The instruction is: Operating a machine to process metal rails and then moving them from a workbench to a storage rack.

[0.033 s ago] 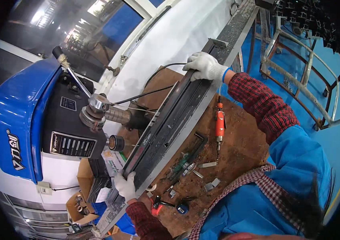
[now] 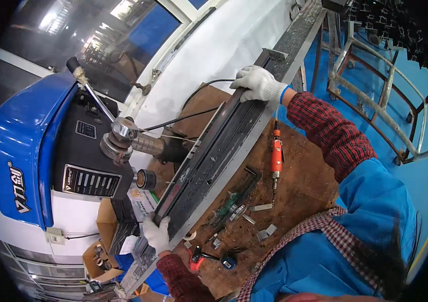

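A long dark metal profile (image 2: 220,142) with grooves lies along a grey metal beam (image 2: 234,173), running from lower left to upper right. My left hand (image 2: 156,235), in a white glove, grips the profile's near end. Around its far part curl the white-gloved fingers of my right hand (image 2: 258,83). Some fingers of both hands are hidden behind the profile. To its left stands a blue and black drill press (image 2: 22,146), with its lever (image 2: 98,102) slanting up to the left. A thin drill bit (image 2: 164,182) shows close to the profile's side.
On the brown bench (image 2: 304,186) lie a red air drill (image 2: 276,153), a dark clamp-like tool (image 2: 234,207), small metal pieces (image 2: 266,233), a tape measure (image 2: 229,262) and a red-handled tool (image 2: 197,258). A cardboard box (image 2: 95,267) sits lower left. A metal cart frame (image 2: 375,100) stands right.
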Tool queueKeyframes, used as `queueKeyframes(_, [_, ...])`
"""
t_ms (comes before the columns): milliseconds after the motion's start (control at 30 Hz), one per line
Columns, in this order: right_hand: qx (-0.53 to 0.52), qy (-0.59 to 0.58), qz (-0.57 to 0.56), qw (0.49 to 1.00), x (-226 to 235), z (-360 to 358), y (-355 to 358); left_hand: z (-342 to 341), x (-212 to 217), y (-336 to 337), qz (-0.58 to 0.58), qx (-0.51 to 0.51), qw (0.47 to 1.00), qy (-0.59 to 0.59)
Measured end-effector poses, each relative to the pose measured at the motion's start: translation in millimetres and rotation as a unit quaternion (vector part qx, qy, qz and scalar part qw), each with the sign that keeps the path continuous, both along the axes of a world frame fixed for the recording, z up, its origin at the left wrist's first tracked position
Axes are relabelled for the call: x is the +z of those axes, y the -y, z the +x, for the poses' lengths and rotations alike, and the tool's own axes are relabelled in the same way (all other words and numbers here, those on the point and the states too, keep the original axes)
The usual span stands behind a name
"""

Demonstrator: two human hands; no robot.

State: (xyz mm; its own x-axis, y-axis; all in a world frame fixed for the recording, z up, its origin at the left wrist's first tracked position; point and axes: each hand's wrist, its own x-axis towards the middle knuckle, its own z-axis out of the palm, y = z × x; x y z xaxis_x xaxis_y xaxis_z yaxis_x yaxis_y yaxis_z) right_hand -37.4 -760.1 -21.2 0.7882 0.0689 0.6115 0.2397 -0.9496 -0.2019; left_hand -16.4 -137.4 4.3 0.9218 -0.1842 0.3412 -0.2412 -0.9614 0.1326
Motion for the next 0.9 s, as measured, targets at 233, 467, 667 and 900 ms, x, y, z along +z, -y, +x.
queueKeyframes(233, [-0.042,-0.047,-0.043,0.997,3,2,4,6,-3,-68,0.068,-0.015,0.998,0.007])
queueKeyframes(467, [-0.035,-0.013,-0.052,0.998,1,8,-9,12,7,-68,0.074,0.027,0.997,-0.009])
queueKeyframes(667, [-0.069,-0.063,-0.083,0.992,-3,12,-3,7,10,-60,0.060,0.040,0.997,-0.015])
queueKeyframes(900, [-0.051,-0.101,-0.090,0.990,-5,12,8,3,8,-64,0.053,0.036,0.997,-0.034])
